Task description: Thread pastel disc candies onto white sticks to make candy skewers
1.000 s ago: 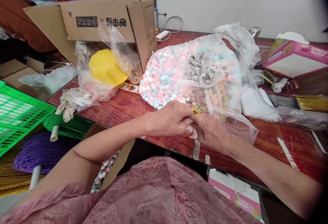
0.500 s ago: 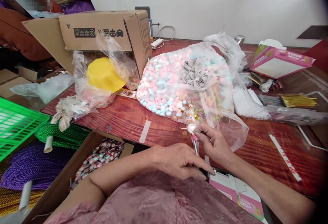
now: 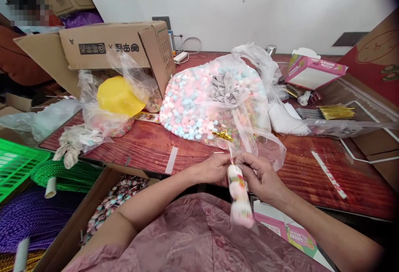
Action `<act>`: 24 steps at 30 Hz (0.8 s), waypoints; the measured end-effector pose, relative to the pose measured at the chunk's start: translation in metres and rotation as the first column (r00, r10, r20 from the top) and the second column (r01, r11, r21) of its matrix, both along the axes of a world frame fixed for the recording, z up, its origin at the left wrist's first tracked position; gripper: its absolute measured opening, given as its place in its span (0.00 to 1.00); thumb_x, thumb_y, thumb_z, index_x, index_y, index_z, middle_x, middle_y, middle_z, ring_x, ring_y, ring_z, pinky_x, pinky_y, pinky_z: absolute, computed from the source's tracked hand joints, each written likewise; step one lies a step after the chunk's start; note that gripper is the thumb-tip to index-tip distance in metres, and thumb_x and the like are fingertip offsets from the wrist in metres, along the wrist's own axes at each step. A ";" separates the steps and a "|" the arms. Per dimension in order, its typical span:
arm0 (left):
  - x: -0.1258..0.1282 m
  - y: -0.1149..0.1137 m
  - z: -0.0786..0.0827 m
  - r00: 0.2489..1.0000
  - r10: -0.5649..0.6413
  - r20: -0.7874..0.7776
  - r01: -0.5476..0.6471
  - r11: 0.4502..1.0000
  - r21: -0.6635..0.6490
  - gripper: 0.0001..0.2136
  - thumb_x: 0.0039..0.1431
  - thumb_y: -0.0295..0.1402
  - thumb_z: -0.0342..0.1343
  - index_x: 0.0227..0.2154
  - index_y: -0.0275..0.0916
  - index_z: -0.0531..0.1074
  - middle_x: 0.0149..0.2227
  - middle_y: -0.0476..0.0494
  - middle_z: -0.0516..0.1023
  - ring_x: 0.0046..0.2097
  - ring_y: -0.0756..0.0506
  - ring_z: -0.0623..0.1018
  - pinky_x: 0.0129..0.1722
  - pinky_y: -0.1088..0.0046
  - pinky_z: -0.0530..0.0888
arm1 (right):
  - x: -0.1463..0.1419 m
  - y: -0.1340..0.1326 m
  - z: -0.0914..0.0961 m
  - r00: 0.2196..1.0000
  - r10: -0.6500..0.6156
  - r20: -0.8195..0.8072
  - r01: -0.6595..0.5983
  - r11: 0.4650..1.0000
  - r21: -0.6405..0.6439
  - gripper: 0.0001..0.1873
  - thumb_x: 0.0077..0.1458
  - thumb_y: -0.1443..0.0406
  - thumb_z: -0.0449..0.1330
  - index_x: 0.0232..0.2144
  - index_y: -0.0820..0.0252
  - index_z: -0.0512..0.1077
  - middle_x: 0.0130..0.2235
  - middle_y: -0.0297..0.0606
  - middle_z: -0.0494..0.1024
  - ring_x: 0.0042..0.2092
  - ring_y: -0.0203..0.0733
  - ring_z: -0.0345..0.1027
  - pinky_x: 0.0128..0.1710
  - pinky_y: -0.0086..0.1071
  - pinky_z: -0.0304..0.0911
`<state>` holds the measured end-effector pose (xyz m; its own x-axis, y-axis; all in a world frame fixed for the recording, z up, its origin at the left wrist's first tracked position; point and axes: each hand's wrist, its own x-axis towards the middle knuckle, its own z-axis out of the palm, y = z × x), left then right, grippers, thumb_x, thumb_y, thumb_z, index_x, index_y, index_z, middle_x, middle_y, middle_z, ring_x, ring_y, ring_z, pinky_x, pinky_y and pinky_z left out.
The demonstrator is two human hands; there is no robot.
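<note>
The blurred pink-and-white candy [image 3: 239, 195] hangs at lower centre, beneath my left hand [image 3: 213, 170] and right hand [image 3: 261, 175], both pinching its stick end.

Shows a plain white wall [image 3: 212, 10] rising behind the back edge of a red-brown, wood-grained bench [image 3: 149, 145]. Has two dark plates [image 3: 350, 38] low down, one left along that edge, one toward its right end. Looks brightest at upper right.
</note>
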<state>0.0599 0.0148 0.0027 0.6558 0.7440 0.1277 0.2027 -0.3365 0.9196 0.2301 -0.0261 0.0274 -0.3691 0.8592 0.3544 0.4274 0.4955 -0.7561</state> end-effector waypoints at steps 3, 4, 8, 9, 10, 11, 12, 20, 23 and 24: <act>-0.005 0.014 0.019 0.994 0.069 0.086 -0.065 0.997 -0.048 0.16 0.67 0.32 0.48 0.53 0.39 0.74 0.41 0.43 0.80 0.45 0.47 0.77 0.48 0.68 0.73 | -0.002 0.014 -0.005 0.998 -0.043 0.036 0.039 0.994 0.097 0.12 0.58 0.70 0.52 0.23 0.57 0.62 0.22 0.29 0.65 0.24 0.34 0.57 0.25 0.28 0.53; -0.008 0.016 0.023 0.988 0.098 0.115 -0.093 0.995 -0.043 0.18 0.68 0.36 0.47 0.57 0.40 0.71 0.46 0.41 0.79 0.48 0.46 0.76 0.51 0.66 0.72 | -0.002 0.019 -0.006 0.996 -0.078 0.044 0.069 0.983 0.172 0.10 0.57 0.70 0.52 0.24 0.57 0.63 0.22 0.30 0.66 0.24 0.34 0.58 0.26 0.29 0.53; -0.017 0.013 0.022 0.976 0.064 0.208 -0.044 0.994 -0.098 0.24 0.64 0.44 0.56 0.60 0.42 0.68 0.54 0.37 0.73 0.53 0.43 0.73 0.50 0.67 0.71 | -0.003 0.036 -0.009 0.974 -0.221 -0.058 0.228 0.930 0.289 0.08 0.58 0.69 0.54 0.27 0.57 0.67 0.24 0.32 0.69 0.26 0.36 0.61 0.29 0.31 0.55; -0.019 0.012 0.019 0.971 0.020 0.236 0.017 0.988 -0.153 0.25 0.63 0.45 0.57 0.59 0.41 0.68 0.50 0.38 0.74 0.48 0.45 0.74 0.46 0.68 0.72 | -0.005 0.038 -0.009 0.968 -0.226 -0.105 0.245 0.938 0.244 0.09 0.59 0.67 0.54 0.26 0.57 0.66 0.24 0.31 0.68 0.26 0.36 0.60 0.28 0.30 0.55; -0.021 0.011 0.015 0.962 -0.021 0.271 0.083 0.972 -0.219 0.25 0.62 0.45 0.57 0.59 0.40 0.68 0.43 0.41 0.75 0.41 0.48 0.74 0.41 0.71 0.72 | -0.007 0.039 -0.009 0.963 -0.219 -0.158 0.246 0.952 0.181 0.10 0.60 0.66 0.54 0.25 0.57 0.65 0.23 0.31 0.66 0.26 0.35 0.59 0.27 0.30 0.55; -0.023 0.011 0.013 0.951 -0.053 0.304 0.143 0.948 -0.284 0.25 0.63 0.46 0.57 0.59 0.39 0.69 0.36 0.45 0.73 0.35 0.50 0.72 0.36 0.73 0.70 | -0.009 0.038 -0.009 0.954 -0.207 -0.217 0.235 0.966 0.110 0.11 0.60 0.65 0.54 0.25 0.57 0.65 0.23 0.30 0.65 0.25 0.35 0.58 0.26 0.29 0.55; -0.026 0.011 0.012 0.941 -0.069 0.332 0.189 0.920 -0.343 0.25 0.63 0.46 0.56 0.58 0.38 0.69 0.31 0.49 0.70 0.30 0.52 0.69 0.33 0.74 0.68 | -0.012 0.037 -0.010 0.940 -0.198 -0.279 0.217 0.975 0.038 0.11 0.61 0.63 0.55 0.25 0.56 0.65 0.23 0.30 0.64 0.25 0.35 0.57 0.25 0.29 0.55; -0.041 0.012 0.014 0.925 -0.117 0.361 0.322 0.746 -0.583 0.20 0.58 0.48 0.61 0.40 0.32 0.76 0.27 0.49 0.69 0.26 0.53 0.68 0.28 0.74 0.66 | -0.029 0.027 -0.013 0.837 -0.242 -0.491 0.176 0.968 -0.178 0.15 0.59 0.56 0.59 0.25 0.57 0.67 0.22 0.30 0.65 0.25 0.34 0.58 0.25 0.28 0.56; -0.044 0.014 0.008 0.973 -0.087 0.214 0.149 0.944 -0.296 0.16 0.59 0.43 0.60 0.37 0.33 0.77 0.29 0.45 0.73 0.30 0.49 0.71 0.34 0.70 0.70 | -0.028 0.029 -0.010 0.865 -0.198 -0.462 0.100 0.969 -0.226 0.14 0.57 0.55 0.60 0.26 0.57 0.69 0.23 0.32 0.67 0.26 0.36 0.59 0.26 0.28 0.57; -0.045 0.016 0.006 0.988 -0.012 0.151 0.025 0.996 -0.081 0.14 0.60 0.41 0.59 0.38 0.34 0.77 0.31 0.43 0.75 0.33 0.47 0.73 0.37 0.68 0.71 | -0.026 0.029 -0.010 0.881 -0.178 -0.439 0.067 0.964 -0.256 0.14 0.56 0.55 0.61 0.25 0.58 0.69 0.23 0.32 0.67 0.26 0.35 0.58 0.25 0.28 0.55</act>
